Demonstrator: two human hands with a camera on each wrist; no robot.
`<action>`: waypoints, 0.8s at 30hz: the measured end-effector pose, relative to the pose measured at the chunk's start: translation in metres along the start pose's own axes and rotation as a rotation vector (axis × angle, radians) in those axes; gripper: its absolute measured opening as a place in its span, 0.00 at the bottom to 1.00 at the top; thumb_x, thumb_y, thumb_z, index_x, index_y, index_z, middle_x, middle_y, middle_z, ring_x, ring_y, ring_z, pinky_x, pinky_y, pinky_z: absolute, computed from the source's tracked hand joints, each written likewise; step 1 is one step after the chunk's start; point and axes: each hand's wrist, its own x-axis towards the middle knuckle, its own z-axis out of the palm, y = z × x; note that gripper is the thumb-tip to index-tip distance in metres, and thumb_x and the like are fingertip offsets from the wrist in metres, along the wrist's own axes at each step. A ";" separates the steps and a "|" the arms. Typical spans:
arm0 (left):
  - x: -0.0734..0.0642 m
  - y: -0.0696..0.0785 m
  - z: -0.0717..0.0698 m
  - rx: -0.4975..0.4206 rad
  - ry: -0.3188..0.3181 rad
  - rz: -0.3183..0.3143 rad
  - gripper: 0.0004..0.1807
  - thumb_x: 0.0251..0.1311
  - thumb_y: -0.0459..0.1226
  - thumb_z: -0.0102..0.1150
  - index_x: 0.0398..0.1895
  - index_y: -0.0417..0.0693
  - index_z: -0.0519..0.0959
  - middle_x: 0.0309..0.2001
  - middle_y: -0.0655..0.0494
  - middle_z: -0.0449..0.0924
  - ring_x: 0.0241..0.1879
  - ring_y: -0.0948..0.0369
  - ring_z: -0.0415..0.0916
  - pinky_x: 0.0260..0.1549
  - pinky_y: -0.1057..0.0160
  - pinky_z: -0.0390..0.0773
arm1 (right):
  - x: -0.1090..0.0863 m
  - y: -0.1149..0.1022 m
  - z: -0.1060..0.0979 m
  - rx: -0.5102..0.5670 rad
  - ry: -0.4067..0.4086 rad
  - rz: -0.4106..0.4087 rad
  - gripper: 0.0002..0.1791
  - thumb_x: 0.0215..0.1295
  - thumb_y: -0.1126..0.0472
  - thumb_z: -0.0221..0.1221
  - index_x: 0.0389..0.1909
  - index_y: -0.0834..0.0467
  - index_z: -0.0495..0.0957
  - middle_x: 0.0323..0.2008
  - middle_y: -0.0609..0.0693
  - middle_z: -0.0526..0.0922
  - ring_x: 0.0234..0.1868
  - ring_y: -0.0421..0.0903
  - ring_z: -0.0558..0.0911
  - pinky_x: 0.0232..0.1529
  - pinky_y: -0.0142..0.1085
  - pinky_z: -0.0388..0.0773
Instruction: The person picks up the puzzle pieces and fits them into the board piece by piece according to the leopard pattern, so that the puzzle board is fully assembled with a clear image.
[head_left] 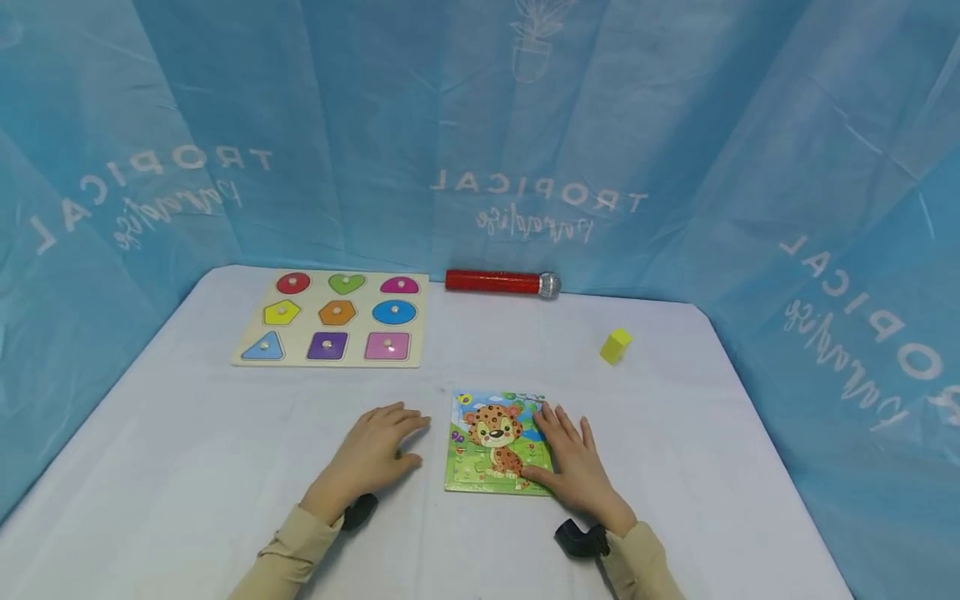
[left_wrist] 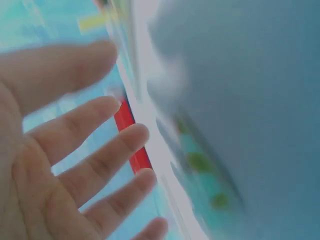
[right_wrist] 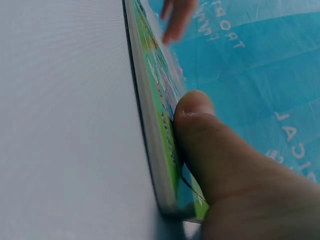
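A square jigsaw puzzle (head_left: 495,450) with a cartoon leopard on a green and blue scene lies flat on the white tablecloth. My right hand (head_left: 576,467) rests along its right side, fingers stretched forward over the upper right corner. In the right wrist view, the thumb (right_wrist: 215,145) lies on the picture face close to the board's edge (right_wrist: 150,120). To the left of the puzzle, apart from it, is my left hand (head_left: 375,454), with nothing in it. Its fingers (left_wrist: 95,170) are spread and fairly straight in the left wrist view.
A wooden board (head_left: 300,350) of coloured knobbed shapes lies at the back left. Beside it, along the back edge, is a red toy microphone (head_left: 495,282). A yellow block (head_left: 616,346) sits at the right. Blue printed curtains (head_left: 480,125) surround the table.
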 end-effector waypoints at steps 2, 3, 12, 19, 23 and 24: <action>-0.012 -0.013 -0.004 0.000 0.010 -0.062 0.30 0.47 0.41 0.74 0.56 0.47 0.79 0.57 0.48 0.79 0.62 0.43 0.72 0.60 0.40 0.69 | 0.000 0.000 -0.001 -0.009 -0.011 0.007 0.49 0.57 0.43 0.65 0.74 0.59 0.56 0.75 0.57 0.54 0.76 0.60 0.53 0.73 0.63 0.37; -0.018 -0.019 -0.006 -0.012 0.014 -0.076 0.31 0.45 0.41 0.75 0.56 0.47 0.79 0.57 0.48 0.79 0.61 0.44 0.72 0.59 0.40 0.70 | 0.000 0.000 -0.002 -0.016 -0.014 0.008 0.49 0.57 0.43 0.65 0.74 0.59 0.56 0.75 0.57 0.54 0.76 0.60 0.53 0.73 0.63 0.37; -0.023 -0.036 -0.012 -0.118 0.049 -0.062 0.30 0.46 0.35 0.74 0.57 0.43 0.79 0.48 0.51 0.84 0.50 0.53 0.79 0.53 0.51 0.78 | 0.000 0.002 0.000 0.003 -0.003 0.023 0.49 0.56 0.43 0.66 0.74 0.58 0.57 0.75 0.57 0.55 0.76 0.61 0.53 0.73 0.63 0.36; -0.016 -0.021 -0.010 -0.212 -0.018 -0.043 0.33 0.47 0.29 0.68 0.61 0.48 0.76 0.49 0.54 0.79 0.47 0.58 0.72 0.48 0.55 0.77 | 0.000 0.001 0.001 -0.006 -0.002 0.028 0.50 0.55 0.42 0.66 0.74 0.59 0.57 0.75 0.58 0.56 0.76 0.61 0.53 0.72 0.63 0.37; -0.005 -0.003 -0.005 -0.256 -0.030 0.058 0.34 0.46 0.30 0.69 0.62 0.50 0.75 0.48 0.54 0.76 0.45 0.60 0.71 0.46 0.58 0.77 | 0.001 0.001 0.003 0.000 0.007 0.018 0.50 0.54 0.43 0.66 0.74 0.59 0.57 0.75 0.58 0.56 0.76 0.61 0.54 0.72 0.63 0.37; -0.001 0.003 -0.003 -0.264 -0.045 0.095 0.34 0.46 0.30 0.69 0.62 0.51 0.75 0.49 0.54 0.76 0.47 0.60 0.71 0.47 0.57 0.77 | 0.001 0.001 0.003 0.001 0.008 0.016 0.50 0.54 0.43 0.66 0.74 0.58 0.57 0.75 0.57 0.56 0.76 0.61 0.54 0.72 0.63 0.37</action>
